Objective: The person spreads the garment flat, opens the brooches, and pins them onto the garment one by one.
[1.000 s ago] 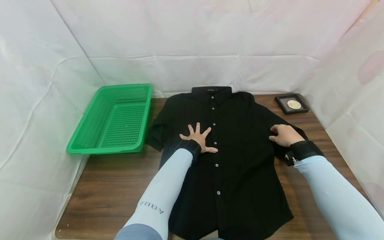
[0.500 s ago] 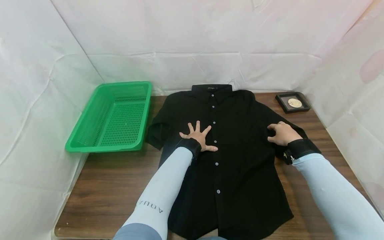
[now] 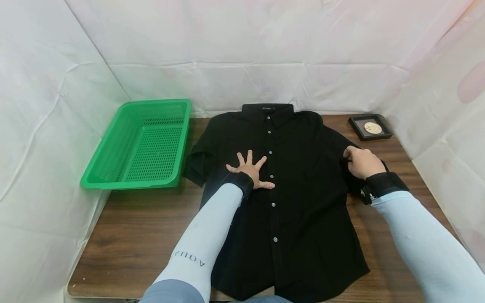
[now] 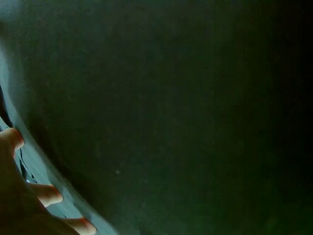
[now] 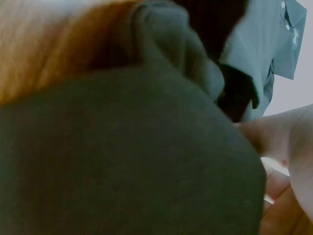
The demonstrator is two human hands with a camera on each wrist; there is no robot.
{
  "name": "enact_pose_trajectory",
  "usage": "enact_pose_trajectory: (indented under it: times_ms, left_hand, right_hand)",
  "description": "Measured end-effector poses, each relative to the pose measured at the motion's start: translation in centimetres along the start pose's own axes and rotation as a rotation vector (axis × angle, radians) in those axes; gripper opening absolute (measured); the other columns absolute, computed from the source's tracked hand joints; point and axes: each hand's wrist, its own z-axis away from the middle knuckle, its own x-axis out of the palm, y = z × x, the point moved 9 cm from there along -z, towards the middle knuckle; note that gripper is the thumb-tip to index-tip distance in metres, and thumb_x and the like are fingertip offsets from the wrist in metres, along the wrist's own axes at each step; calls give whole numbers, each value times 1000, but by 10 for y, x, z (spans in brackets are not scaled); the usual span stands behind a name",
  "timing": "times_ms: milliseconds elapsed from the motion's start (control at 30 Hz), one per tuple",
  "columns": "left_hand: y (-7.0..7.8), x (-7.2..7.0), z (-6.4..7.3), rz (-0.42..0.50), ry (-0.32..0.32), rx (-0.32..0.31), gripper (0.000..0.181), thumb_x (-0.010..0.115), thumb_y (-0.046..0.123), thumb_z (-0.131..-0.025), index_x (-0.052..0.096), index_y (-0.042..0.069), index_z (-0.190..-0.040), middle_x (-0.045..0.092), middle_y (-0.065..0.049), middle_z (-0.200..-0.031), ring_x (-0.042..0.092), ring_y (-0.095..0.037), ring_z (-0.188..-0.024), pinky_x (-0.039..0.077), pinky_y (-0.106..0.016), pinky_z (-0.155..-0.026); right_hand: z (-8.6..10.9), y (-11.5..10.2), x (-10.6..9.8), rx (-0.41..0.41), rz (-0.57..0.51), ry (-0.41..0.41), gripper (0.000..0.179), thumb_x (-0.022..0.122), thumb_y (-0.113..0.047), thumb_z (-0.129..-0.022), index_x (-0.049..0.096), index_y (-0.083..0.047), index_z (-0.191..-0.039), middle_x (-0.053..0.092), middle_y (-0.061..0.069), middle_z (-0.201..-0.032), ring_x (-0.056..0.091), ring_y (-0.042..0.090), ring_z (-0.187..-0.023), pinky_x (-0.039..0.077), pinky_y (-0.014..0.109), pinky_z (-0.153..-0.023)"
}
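Observation:
A black short-sleeved button-up shirt (image 3: 307,189) lies spread front side up, collar toward the back wall. My left hand (image 3: 250,172) presses flat on its chest, fingers splayed, thumb reaching the button line. In the left wrist view, fingertips (image 4: 49,194) show at the lower left beside dark cloth. At the sleeve on the right, my right hand (image 3: 363,162) has its fingers curled, gripping the fabric. The right wrist view has the sleeve cloth (image 5: 137,156) raised close to the camera, with the thumb and fingers at its edge on the right.
A green plastic basket (image 3: 89,181) stands at the back left of the wooden table (image 3: 125,235). At the back right corner lies a small black square tray (image 3: 360,134) with a round pale piece in it. White sheeting (image 3: 242,38) walls the back and sides.
My right hand has shifted slightly right and away from me along the sleeve, its fingers more bent. The left hand stays pressed on the shirt. The head view has tilted slightly.

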Motion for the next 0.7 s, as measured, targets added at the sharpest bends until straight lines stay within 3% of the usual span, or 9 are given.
enact_pose_trajectory:
  times_ms: [133, 267, 367, 433, 567, 700]
  left_hand:
    - [0, 1, -2, -13, -6, 4, 109, 54, 88, -63, 9, 45, -152, -7, -10, -161, -4, -48, -142, 18, -80, -93]
    - [1, 0, -3, -22, -11, 4, 109, 52, 89, -63, 8, 45, -152, -9, -10, -161, -5, -49, -142, 17, -80, -94]
    - [1, 1, -2, -21, -20, 2, 109, 52, 89, -63, 7, 45, -152, -10, -10, -161, -6, -49, -141, 17, -80, -93]
    - [0, 2, -3, -17, -23, 0, 109, 52, 89, -63, 7, 45, -152, -10, -10, -160, -7, -49, -141, 16, -80, -93]
    - [-1, 4, -3, -17, -20, 0, 108, 52, 89, -64, 7, 45, -152, -10, -10, -160, -7, -49, -141, 16, -80, -94]
    - [0, 1, 0, -11, -22, 0, 108, 53, 88, -65, 8, 44, -153, -10, -10, -160, -6, -49, -141, 17, -80, -94]
  right_hand:
    - [2, 1, -9, 7, -5, 10, 19, 46, 3, -88, 59, -2, -101, 60, 23, -98, 53, 32, -68, 42, 45, -58]
    - [5, -7, -2, -60, 38, -47, 23, 49, 3, -89, 69, 0, -101, 57, 27, -110, 55, 40, -90, 46, 52, -73]
    - [10, -13, 13, -107, 80, -105, 27, 59, -8, -91, 66, 6, -114, 46, 33, -126, 43, 50, -113, 39, 62, -90]
    - [14, -14, 21, -107, 100, -120, 40, 65, -19, -91, 61, 7, -121, 39, 34, -132, 36, 53, -119, 36, 65, -92]
    - [23, -18, 24, -113, 156, -69, 50, 72, -27, -86, 60, 5, -123, 33, 34, -138, 31, 54, -122, 35, 67, -91]
    - [34, -28, 20, -177, 214, 41, 44, 77, -20, -81, 66, 6, -114, 40, 34, -132, 36, 53, -118, 39, 65, -86]
